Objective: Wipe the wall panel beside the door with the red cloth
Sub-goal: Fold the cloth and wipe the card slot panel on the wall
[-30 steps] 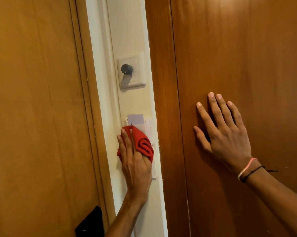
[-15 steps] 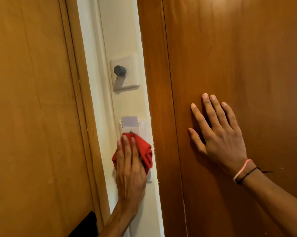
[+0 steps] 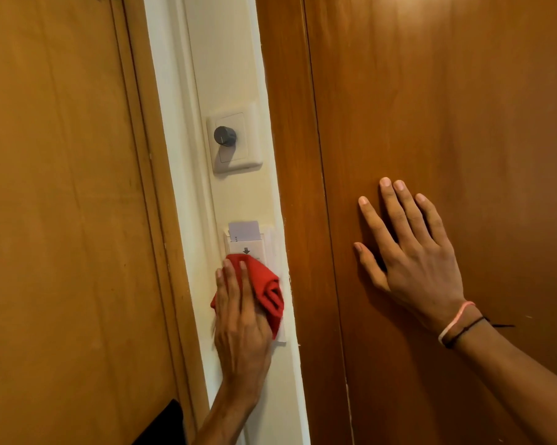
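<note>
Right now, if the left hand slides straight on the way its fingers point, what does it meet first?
The left hand, pressing the red cloth to the wall panel, points up. First in line is the card holder with its card, right above the cloth; the dimmer knob sits higher.

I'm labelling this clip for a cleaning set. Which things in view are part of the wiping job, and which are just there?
Part of the job:
- red cloth, pressed on the wall by the left hand
- white wall panel
- key card holder, partly under the cloth

Just there:
- dial switch
- key card
- wooden door, with the right hand flat on it
- wristbands
</note>
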